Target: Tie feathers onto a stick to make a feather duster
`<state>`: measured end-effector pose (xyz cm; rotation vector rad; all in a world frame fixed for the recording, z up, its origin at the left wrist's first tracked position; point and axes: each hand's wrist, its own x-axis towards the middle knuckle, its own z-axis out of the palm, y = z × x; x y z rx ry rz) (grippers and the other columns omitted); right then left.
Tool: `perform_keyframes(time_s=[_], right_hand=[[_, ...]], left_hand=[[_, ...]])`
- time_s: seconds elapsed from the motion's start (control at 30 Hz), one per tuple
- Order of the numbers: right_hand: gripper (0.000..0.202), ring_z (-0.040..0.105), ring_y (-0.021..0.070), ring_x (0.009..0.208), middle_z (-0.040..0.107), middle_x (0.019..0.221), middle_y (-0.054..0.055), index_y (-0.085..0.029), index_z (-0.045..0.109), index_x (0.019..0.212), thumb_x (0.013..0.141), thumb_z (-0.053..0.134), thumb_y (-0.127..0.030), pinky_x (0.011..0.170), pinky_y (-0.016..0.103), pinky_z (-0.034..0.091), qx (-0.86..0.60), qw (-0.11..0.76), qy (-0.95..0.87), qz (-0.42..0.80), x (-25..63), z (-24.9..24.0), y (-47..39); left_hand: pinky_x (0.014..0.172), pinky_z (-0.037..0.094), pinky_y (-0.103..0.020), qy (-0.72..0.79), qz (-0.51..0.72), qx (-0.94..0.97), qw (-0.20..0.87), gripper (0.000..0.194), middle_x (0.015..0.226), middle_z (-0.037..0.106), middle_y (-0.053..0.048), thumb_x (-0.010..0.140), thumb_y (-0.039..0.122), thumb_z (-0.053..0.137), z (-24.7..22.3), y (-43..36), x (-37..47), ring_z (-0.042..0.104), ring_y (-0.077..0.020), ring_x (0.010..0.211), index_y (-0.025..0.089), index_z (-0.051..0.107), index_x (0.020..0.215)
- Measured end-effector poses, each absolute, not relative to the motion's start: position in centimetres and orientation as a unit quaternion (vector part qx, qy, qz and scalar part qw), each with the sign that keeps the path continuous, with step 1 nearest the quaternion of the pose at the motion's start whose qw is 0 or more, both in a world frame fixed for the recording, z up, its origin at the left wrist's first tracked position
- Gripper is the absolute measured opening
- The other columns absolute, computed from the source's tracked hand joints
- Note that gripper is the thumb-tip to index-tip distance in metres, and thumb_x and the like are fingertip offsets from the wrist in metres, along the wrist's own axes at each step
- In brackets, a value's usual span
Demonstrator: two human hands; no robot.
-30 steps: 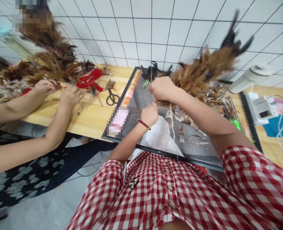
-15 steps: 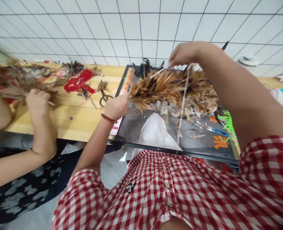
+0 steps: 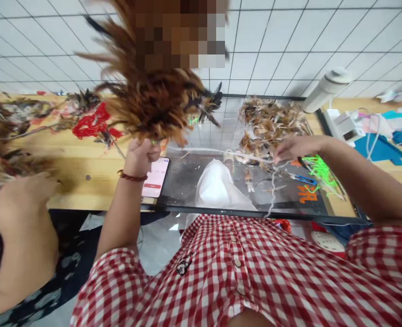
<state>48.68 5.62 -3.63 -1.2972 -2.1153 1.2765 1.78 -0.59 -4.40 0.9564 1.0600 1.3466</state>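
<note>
A large bundle of brown feathers stands upright, its lower end gripped in my left hand. Pixel blocks cover part of its top. A white cord stretches from near my left hand to my right hand, whose fingers pinch it; its loose end hangs down to the table edge. Loose brown feathers lie behind my right hand on the dark glass-like panel. Beside my left wrist is a phone.
Blue snips and green strings lie at the right, with a white bottle behind. Red thread lies at the left. A co-worker's hand is by other feathers at far left. White cloth is near the front edge.
The feather bundle has swung from lying across the panel to upright at my left hand. My right hand has come down and right with the cord. The co-worker's hand has moved left and nearer.
</note>
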Motion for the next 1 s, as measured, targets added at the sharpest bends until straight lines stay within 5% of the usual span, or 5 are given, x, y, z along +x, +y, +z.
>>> perform_keyframes(time_s=[0.07, 0.17, 0.43, 0.7, 1.0], right_hand=[[0.034, 0.070, 0.0190, 0.093, 0.076, 0.102, 0.014, -0.013, 0.081, 0.096, 0.064, 0.091, -0.021, 0.074, 0.027, 0.053, -0.432, 0.103, -0.765, 0.467, 46.1, -3.9, 4.4], [0.059, 0.058, 0.0243, 0.127, 0.062, 0.140, 0.010, -0.024, 0.069, 0.127, 0.071, 0.088, -0.031, 0.100, 0.038, 0.052, -0.434, 0.293, -0.701, 0.485, 39.6, -4.5, 3.1], [0.025, 0.053, 0.0073, 0.052, 0.056, 0.060, -0.006, -0.017, 0.060, 0.080, 0.073, 0.083, -0.022, 0.056, 0.020, 0.051, -0.384, 0.268, -0.415, 0.780, 32.1, -7.2, 3.4], [0.032, 0.060, 0.0081, 0.066, 0.063, 0.074, -0.002, -0.018, 0.058, 0.080, 0.077, 0.085, -0.034, 0.064, 0.019, 0.051, -0.411, 0.379, -0.396, 0.728, 31.4, -9.0, 4.6], [0.016, 0.007, 0.0047, 0.039, 0.018, 0.045, -0.013, -0.021, 0.046, 0.072, 0.078, 0.061, -0.022, 0.036, 0.017, 0.011, -0.403, 0.345, -0.293, 0.796, 33.8, -8.0, 5.3]], left_hand=[[0.038, 0.013, -0.015, 0.429, 0.566, 0.337, 0.618, 0.060, 0.050, 0.022, 0.009, 0.083, 0.037, 0.076, -3.9, 0.1, 5.1, 0.018, -0.0013, 0.039, 0.019, 0.025, 0.057], [0.037, 0.014, -0.014, 0.409, 0.555, 0.263, 0.675, 0.056, 0.053, 0.025, 0.008, 0.093, 0.042, 0.066, -3.9, 1.2, 10.7, 0.021, -0.0014, 0.038, 0.019, 0.026, 0.061], [0.036, 0.014, -0.012, 0.350, 0.513, 0.198, 0.758, 0.042, 0.056, 0.028, 0.009, 0.097, 0.045, 0.060, -5.5, 2.9, 16.6, 0.018, -0.0008, 0.038, 0.017, 0.043, 0.071], [0.035, 0.015, -0.011, 0.358, 0.512, 0.180, 0.760, 0.035, 0.056, 0.029, 0.009, 0.102, 0.039, 0.052, -7.1, 3.8, 17.3, 0.019, -0.0015, 0.038, 0.014, 0.055, 0.077], [0.037, 0.021, -0.012, 0.343, 0.472, 0.187, 0.790, 0.033, 0.068, 0.044, 0.002, 0.104, 0.031, 0.044, -7.2, 3.0, 15.4, 0.024, -0.0017, 0.043, 0.013, 0.061, 0.082]])
